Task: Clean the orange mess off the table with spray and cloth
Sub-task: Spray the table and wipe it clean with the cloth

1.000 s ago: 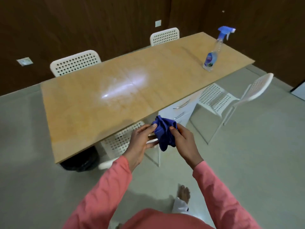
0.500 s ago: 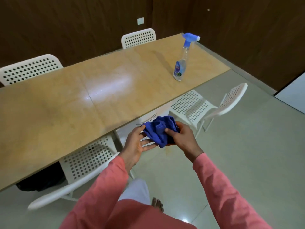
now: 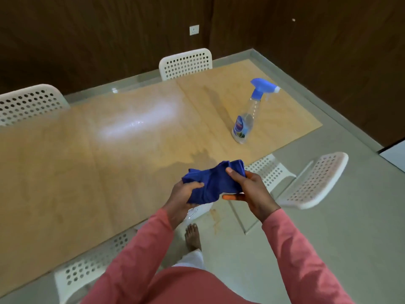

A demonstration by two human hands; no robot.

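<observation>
We hold the blue cloth (image 3: 211, 183) bunched between both hands, in the air over the near edge of the tabletop (image 3: 87, 167). Our left hand (image 3: 183, 195) wraps its lower left end, thumb pressed across the fabric, the other fingers curled under it. Our right hand (image 3: 252, 191) pinches the upper right end between thumb and folded fingers, with one finger stretched out flat beneath the cloth. Pink sleeves (image 3: 295, 255) cover both forearms.

The spray bottle (image 3: 248, 115) stands upright on the far right part of the tabletop, well apart from the cloth, its blue trigger head pointing right; nothing stands between it and our hands. A faint wet-looking patch (image 3: 197, 155) shows on the wood just beyond the cloth, and a bright glare lies farther left. We cannot make out any orange mess on the tabletop itself, though an orange-brown stain (image 3: 215, 218) marks the floor (image 3: 350, 227) below our hands.

White perforated chairs ring the tabletop: one (image 3: 186, 63) at the far side, one (image 3: 28, 103) at far left, one (image 3: 92, 266) tucked under the near edge by our left arm, and one (image 3: 311, 181) angled out at right, close to our right hand. Our bare foot (image 3: 192, 236) stands on the floor beside the near chair. Dark wood panelling (image 3: 109, 36) forms the wall behind.
</observation>
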